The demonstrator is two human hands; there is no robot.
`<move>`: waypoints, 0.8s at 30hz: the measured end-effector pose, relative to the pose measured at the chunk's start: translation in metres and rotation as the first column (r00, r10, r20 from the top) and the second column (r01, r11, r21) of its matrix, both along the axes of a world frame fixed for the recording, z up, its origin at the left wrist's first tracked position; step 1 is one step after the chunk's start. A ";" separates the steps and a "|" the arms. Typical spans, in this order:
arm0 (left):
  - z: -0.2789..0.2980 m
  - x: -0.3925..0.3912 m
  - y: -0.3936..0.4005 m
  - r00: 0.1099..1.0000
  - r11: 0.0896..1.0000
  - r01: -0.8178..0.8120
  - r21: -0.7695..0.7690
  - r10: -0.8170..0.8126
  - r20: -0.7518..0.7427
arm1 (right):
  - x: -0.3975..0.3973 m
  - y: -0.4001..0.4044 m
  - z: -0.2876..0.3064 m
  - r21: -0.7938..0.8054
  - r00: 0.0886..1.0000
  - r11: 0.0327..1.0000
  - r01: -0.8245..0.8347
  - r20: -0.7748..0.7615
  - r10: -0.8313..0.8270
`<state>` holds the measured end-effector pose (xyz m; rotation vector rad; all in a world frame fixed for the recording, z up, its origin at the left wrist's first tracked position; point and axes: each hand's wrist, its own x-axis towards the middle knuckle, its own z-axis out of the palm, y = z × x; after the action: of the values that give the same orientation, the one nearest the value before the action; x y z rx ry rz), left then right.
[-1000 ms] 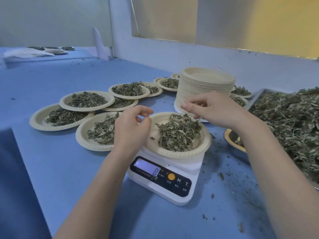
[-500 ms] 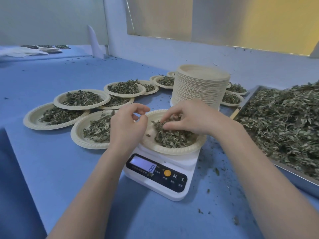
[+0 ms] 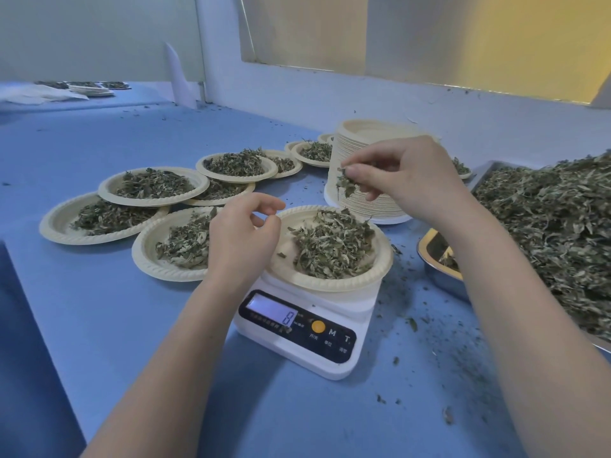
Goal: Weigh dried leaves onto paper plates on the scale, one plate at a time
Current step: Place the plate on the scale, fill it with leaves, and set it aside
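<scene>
Right hand (image 3: 406, 180): above the far rim of the plate (image 3: 380, 269) on the scale (image 3: 307, 328); thumb and fingertips pinch a small tuft of leaves (image 3: 345, 183), clear of the plate.
Left hand (image 3: 241, 239): at the plate's near-left rim, fingers loosely curled and slightly apart; whether it touches the rim, cannot tell.
Display (image 3: 271, 310): shows one digit, apparently 8.
Risk, reading: if the left hand leans on the rim, the weight would likely read false.
Risk, spill: the tuft hangs near the plate's edge; dropped there, bits may land on the table (image 3: 99, 309), already littered with crumbs.
Risk, plate: it overhangs the scale; a nudge could tip it.
Weighing plate: a loose heap (image 3: 330, 246) of leaves, mostly right of centre.
Filled plates (image 3: 152, 190): several to the left, overlapping, each with a heap.
Stack (image 3: 360, 200): bare plates, behind the scale.
Tray (image 3: 549, 226): right, piled high with leaves.
Metal bowl (image 3: 433, 256): beside the tray, contents mostly hidden.
</scene>
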<state>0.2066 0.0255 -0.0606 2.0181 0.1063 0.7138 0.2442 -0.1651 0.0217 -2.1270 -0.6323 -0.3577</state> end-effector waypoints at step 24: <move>0.001 -0.001 0.000 1.000 1.000 0.008 0.001 -0.008 0.028 | 0.000 0.022 -0.022 -0.638 0.998 0.767 -0.062 -0.038 0.049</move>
<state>0.2060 0.0259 -0.0597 2.0073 0.0816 0.7362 0.2439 -0.1434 -0.0008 -2.7508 -0.8989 -0.0806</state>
